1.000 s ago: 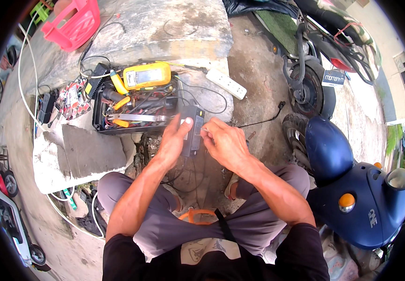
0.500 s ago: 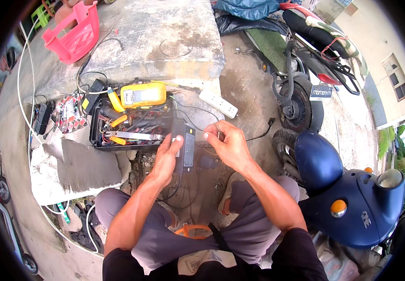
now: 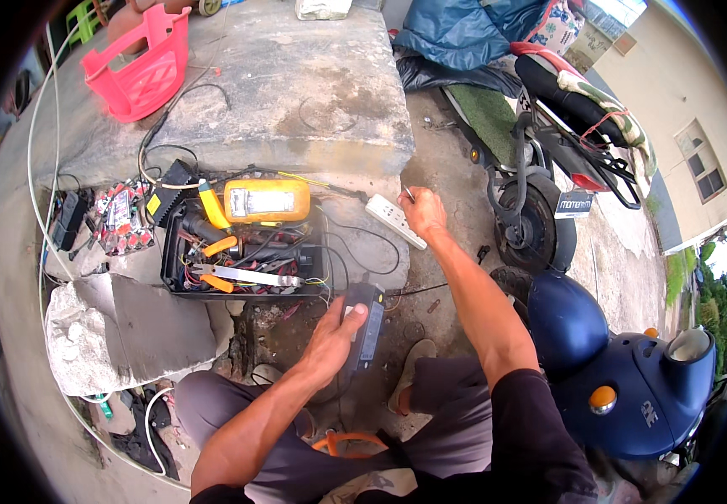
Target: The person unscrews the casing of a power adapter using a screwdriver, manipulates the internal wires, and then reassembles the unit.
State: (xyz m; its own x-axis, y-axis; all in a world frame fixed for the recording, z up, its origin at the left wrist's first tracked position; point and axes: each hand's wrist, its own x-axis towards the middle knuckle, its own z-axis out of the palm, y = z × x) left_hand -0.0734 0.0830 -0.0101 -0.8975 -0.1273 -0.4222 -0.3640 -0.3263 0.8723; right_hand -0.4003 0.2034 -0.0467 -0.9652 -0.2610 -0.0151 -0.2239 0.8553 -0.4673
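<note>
My left hand (image 3: 328, 346) is closed around a black power adapter (image 3: 367, 329), held upright over the ground between my knees. My right hand (image 3: 425, 215) reaches forward beside a white power strip (image 3: 390, 218). Its fingers are pinched together, and a thin, short bit shows at their tips, too small to name. Left of the strip, a yellow multimeter (image 3: 267, 200) lies at the back edge of a black toolbox (image 3: 212, 296). Inside the box are yellow-handled tools (image 3: 220, 246), a long silvery tool (image 3: 254, 275) and tangled wires.
A broken concrete block (image 3: 149, 328) lies left of my knees. Behind the toolbox rises a concrete slab (image 3: 296, 101) with a pink plastic basket (image 3: 141, 71). On the right stand a blue scooter (image 3: 569, 319) and another two-wheeler (image 3: 531, 214). White cable (image 3: 34, 193) runs along the left.
My right hand has moved forward and right, from near the adapter to the power strip. My left hand, still holding the adapter, sits slightly lower and further right in view.
</note>
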